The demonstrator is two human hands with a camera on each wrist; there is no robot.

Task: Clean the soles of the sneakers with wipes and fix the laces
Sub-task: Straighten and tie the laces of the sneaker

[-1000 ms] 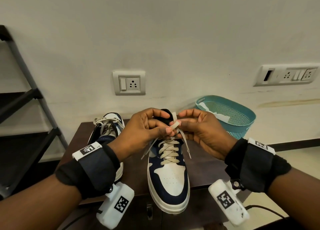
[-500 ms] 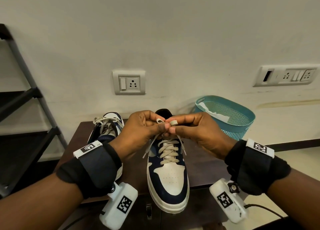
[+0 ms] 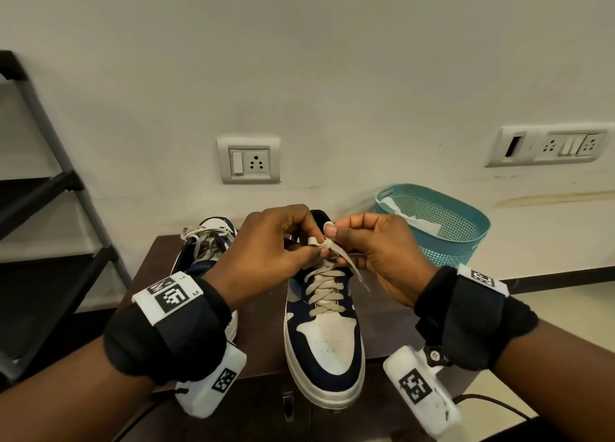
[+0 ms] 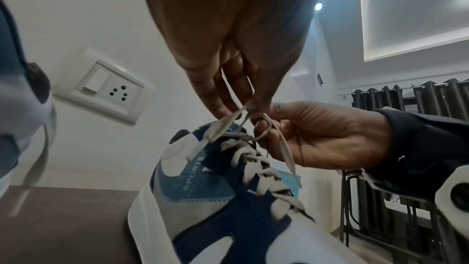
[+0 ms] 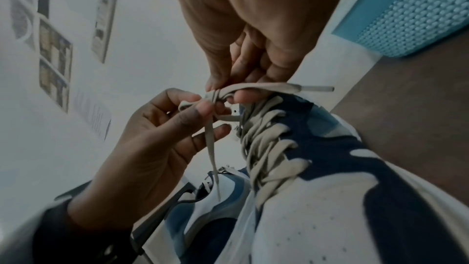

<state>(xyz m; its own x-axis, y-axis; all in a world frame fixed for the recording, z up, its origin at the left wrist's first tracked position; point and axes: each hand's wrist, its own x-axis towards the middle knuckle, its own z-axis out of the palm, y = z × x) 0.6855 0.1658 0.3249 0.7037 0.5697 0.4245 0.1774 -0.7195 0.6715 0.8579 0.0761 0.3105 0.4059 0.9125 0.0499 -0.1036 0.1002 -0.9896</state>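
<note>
A navy and white sneaker stands on the dark brown table, toe toward me, with beige laces crossed up its front. Above its tongue both hands meet. My left hand pinches a small loop of lace between thumb and fingers. My right hand pinches the other lace strand against that loop, and a loose end trails down to the right. In the left wrist view the lace curls round my right fingers. The right wrist view shows the lace knot held between both hands.
A second sneaker with loose laces stands at the table's back left, partly behind my left arm. A teal mesh basket with a white wipe in it stands at the right by the wall. A dark shelf rack is at the left.
Both hands have stayed above the tongue and worked the lace: the upright strand seen a second ago is now folded into a small loop in my left fingers, with the right strand wrapped near it.
</note>
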